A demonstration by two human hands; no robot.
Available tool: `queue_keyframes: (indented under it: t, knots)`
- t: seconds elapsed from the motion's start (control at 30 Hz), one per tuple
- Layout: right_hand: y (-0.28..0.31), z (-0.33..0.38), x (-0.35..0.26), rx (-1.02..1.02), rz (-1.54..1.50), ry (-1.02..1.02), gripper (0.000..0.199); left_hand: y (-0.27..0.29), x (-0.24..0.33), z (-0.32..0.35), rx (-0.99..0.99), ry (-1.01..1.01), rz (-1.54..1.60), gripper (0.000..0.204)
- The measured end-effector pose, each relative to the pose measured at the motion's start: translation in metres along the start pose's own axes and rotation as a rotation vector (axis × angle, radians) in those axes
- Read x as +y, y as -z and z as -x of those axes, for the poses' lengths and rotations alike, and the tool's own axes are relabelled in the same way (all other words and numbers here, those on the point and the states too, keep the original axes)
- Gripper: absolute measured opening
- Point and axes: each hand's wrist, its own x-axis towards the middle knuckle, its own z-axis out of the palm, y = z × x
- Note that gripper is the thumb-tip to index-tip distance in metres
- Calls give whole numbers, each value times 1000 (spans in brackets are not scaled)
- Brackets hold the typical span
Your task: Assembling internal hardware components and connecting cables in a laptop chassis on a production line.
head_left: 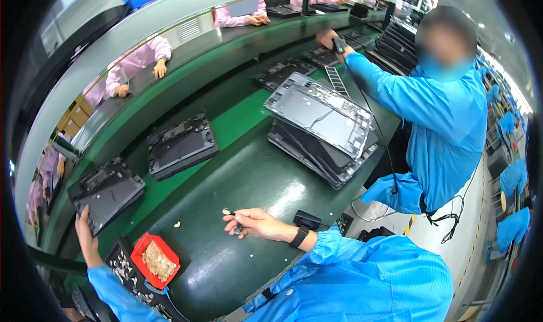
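At the left, my left hand (86,236) grips the near edge of a dark laptop casing (107,195), which lies tilted on the line with bare inner parts showing. My right hand (257,223) is raised over the green bench, its fingers pinched round a small dark tool (229,213). A pale bit sits by the tool's tip, and something small and silvery shows under the fingers; the tool's exact kind is unclear. Between my arms stands a red bin (136,254) full of small cream-coloured pieces (157,261). One loose cream piece (177,225) lies on the bench beyond it.
Another dark casing stack (182,144) rests on the green belt (235,124). Silver and dark laptop casings (322,115) are piled at the far right of the bench. A co-worker in blue (447,124) reaches across there with a corded tool. People in pink work behind the rail (169,25).
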Motion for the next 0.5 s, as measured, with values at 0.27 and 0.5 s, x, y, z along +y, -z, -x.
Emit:
queue_keyframes:
  t: [0.27,0.5]
  knots:
    - [8,67,-50,340,191,306,21,-150,74,249,72,152,-100,40]
    - [14,140,-78,536,475,344,18,-284,-35,369,-5,376,111,69]
